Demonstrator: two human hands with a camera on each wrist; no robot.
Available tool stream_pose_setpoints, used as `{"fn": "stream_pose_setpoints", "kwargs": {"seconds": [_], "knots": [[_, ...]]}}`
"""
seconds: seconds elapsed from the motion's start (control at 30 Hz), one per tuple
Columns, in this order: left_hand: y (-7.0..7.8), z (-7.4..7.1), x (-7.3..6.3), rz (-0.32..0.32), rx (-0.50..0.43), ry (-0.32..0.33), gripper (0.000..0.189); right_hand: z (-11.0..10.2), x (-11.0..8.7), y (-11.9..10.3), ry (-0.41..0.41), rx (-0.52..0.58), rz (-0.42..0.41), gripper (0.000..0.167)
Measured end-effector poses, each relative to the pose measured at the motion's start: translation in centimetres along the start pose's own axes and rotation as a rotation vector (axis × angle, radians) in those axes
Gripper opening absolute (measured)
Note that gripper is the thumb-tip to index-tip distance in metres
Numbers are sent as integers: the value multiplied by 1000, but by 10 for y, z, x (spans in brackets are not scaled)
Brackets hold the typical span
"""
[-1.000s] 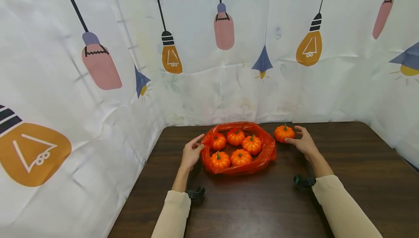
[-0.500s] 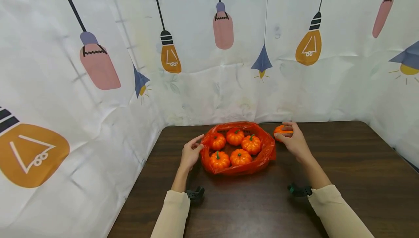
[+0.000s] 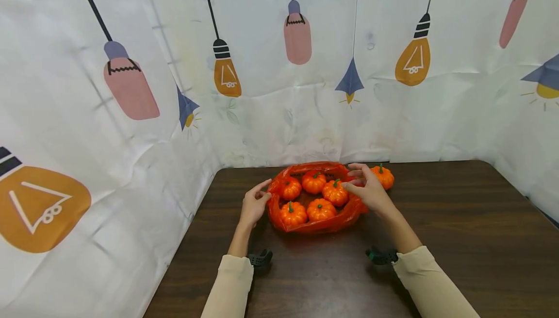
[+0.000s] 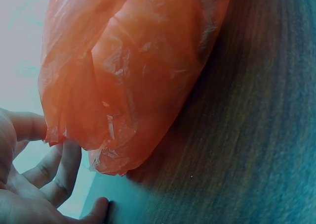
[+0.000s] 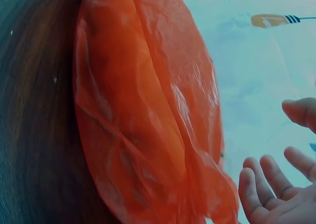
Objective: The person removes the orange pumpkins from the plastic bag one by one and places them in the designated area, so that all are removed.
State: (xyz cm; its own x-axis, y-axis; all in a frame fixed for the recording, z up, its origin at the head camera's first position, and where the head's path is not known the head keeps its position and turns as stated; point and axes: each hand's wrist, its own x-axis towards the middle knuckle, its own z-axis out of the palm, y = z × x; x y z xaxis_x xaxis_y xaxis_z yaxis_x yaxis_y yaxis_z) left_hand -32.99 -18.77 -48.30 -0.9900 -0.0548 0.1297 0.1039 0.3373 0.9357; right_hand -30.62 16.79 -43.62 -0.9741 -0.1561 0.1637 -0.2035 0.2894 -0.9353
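A red plastic bag sits with its mouth wide, near the back of the dark table. Inside it lie several small orange pumpkins. My left hand holds the bag's left rim at the fingertips; part of those fingers is hidden behind the plastic in the left wrist view. Over the bag's right rim is my right hand, fingers spread and holding nothing, the thumb close to a pumpkin in the bag. One more pumpkin stands outside, right of the bag, partly behind my right hand.
The dark wooden table extends to the right and toward me. A pale printed cloth with lamp pictures hangs behind it and along the left side.
My right hand has left the pumpkin outside the bag and moved left, over the bag's right rim. That pumpkin stays on the table. My left hand keeps its place.
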Motion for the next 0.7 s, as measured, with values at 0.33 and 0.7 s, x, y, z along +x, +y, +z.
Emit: {"fn": "stream_pose_setpoints", "kwargs": {"seconds": [0.33,0.7], "knots": [[1,0,1,9,0,10,43,11,-2,2,-108,-49,-32,63],[-2,2,3,9,-5,16,46,22,-6,5,-255,-123,-73,67]]}}
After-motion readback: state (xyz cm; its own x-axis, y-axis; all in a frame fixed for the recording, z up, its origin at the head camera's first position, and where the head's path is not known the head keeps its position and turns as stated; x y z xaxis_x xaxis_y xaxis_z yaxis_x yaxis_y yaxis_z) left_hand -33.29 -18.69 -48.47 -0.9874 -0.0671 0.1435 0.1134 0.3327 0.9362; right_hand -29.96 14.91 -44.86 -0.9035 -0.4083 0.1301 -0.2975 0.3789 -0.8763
